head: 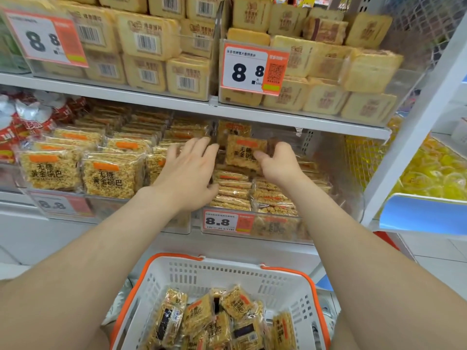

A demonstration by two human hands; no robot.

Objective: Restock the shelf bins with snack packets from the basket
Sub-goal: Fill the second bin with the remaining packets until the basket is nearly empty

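Head view: you're partway through. The basket point(227, 270) at the bottom centre has a good heap of packets point(202, 317) in it, while the bin point(353, 193) at mid-frame has rows lying along its front and room behind, so I judge plenty remains. Your right hand point(279, 165) pinches one packet point(246, 154) upright over that bin, thumb on its face, the other fingers hidden behind it. Your left hand point(188, 173) is spread wide, fingers straight, at the bin's left edge; whether it touches the stock, I cannot tell.
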